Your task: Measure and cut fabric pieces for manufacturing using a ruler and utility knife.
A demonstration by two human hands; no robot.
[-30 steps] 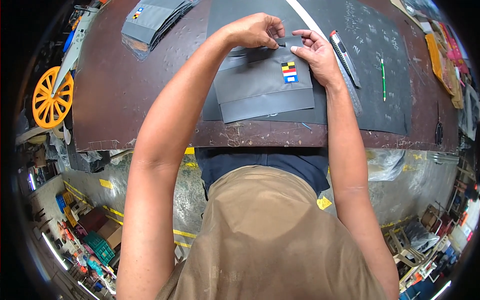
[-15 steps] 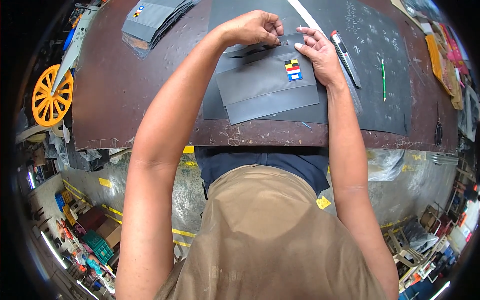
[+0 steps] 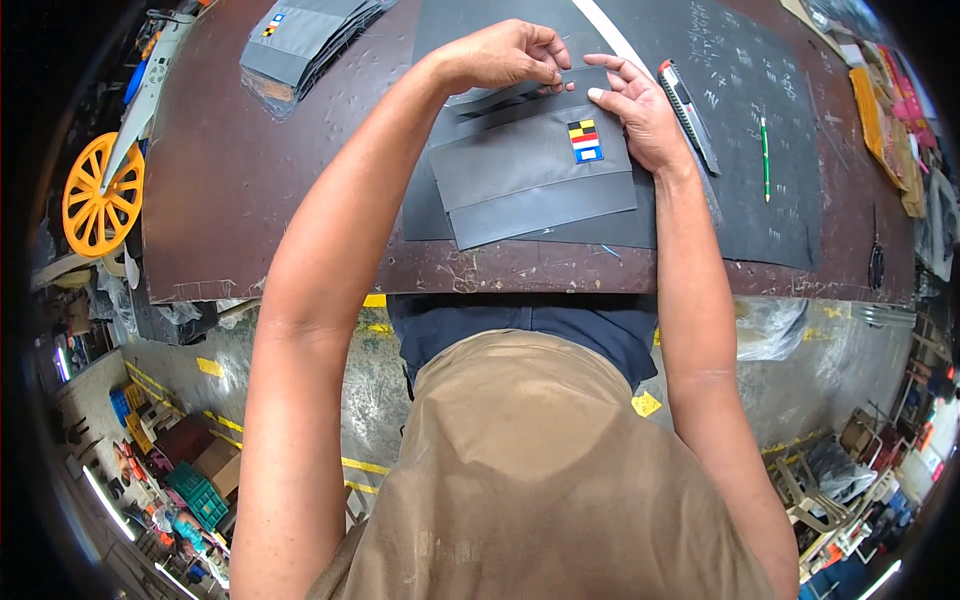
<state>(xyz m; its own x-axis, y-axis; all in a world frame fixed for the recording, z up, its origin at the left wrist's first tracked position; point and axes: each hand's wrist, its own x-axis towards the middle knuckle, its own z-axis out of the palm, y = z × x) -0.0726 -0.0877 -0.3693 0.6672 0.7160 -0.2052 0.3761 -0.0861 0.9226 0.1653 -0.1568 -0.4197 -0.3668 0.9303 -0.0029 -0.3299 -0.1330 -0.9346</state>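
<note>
A flat dark grey pouch-like piece [image 3: 510,160] with a smooth lower flap lies on the table before me. A small patch of coloured flag squares [image 3: 585,141] sits near its right side. My left hand [image 3: 505,55] is curled over its far edge, thumb and fingers closed on the raised grey material. At the far right corner, my right hand [image 3: 645,112] has its fingers stretched out and its thumb apart from them, close to the piece's edge. Whether a thread or other fine thing lies between the hands is too small to tell.
Right of the piece lie a red-and-grey cutter knife [image 3: 688,115], a metal ruler [image 3: 708,190] and a green pencil [image 3: 766,160] on a black marked sheet [image 3: 740,220]. A stack of similar grey pieces [image 3: 300,45] stands far left. The brown table's front edge [image 3: 400,285] is near my waist.
My right hand's fingers have straightened and moved slightly left and away from the thumb. The left fingers have shifted a little to the right; the grey piece has hardly moved.
</note>
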